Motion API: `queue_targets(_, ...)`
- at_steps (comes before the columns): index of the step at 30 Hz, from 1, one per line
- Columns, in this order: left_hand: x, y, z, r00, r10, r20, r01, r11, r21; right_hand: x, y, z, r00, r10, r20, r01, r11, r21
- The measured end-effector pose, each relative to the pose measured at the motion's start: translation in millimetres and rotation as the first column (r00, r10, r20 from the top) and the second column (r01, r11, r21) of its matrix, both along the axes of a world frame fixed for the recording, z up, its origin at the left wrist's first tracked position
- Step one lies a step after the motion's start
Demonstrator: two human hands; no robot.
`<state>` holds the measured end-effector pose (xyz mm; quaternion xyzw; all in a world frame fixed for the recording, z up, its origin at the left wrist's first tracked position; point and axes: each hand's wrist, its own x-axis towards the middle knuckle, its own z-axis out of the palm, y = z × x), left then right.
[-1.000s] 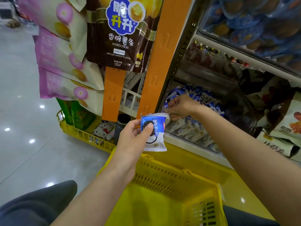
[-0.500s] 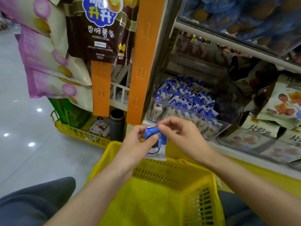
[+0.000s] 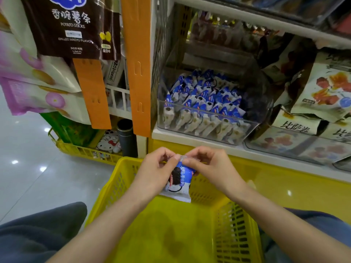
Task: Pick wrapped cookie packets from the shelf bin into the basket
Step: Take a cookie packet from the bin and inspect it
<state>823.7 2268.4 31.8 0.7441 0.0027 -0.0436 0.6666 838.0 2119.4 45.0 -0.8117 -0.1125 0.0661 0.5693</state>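
Note:
A blue-and-white wrapped cookie packet [image 3: 179, 182] hangs upright over the far end of the yellow basket [image 3: 233, 232]. My left hand [image 3: 155, 171] and my right hand [image 3: 210, 166] both pinch its top edge, fingertips meeting above the basket's far rim. I cannot tell whether a second packet is tucked behind it. The clear shelf bin [image 3: 205, 128] stands on the shelf above and beyond my hands, packed with several more of the same cookie packets [image 3: 207, 97].
Orange hanging strips [image 3: 136, 65] with snack bags [image 3: 74, 25] hang left of the bin. Large snack bags [image 3: 326, 92] fill the shelf to the right. A lower yellow rack [image 3: 83, 150] and a dark cylinder [image 3: 127, 137] stand on the floor at left. My knees flank the basket.
My right hand left the shelf bin and came down to the packet in my left hand. Both hands lowered the packet over the basket.

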Motion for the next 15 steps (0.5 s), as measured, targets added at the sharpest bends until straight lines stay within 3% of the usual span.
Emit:
queue_targets(4, -1, -1, -5, 0.990, -0.034, -0.140, 0.019, 0.994, -0.105, -2, -7, -2, 0.946, 0.098, 0.308, 0.005, 0.949, -0.314)
queue_targets(6, -1, -3, -5, 0.986, -0.041, -0.162, 0.018, 0.990, -0.137, -2, -9, 0, 0.937, 0.110, 0.332, 0.008, 0.942, -0.336)
queue_targets(11, 0, -5, -3, 0.985, -0.053, -0.167, 0.026, 0.986, -0.163, 7, -9, 2, 0.985, -0.164, 0.056, 0.165, 0.986, -0.021)
queue_targets(15, -2, -6, -2, 0.990, 0.020, -0.138, -0.050, 0.976, -0.212, 11, -15, 2, 0.938, -0.243, -0.246, 0.301, 0.923, 0.239)
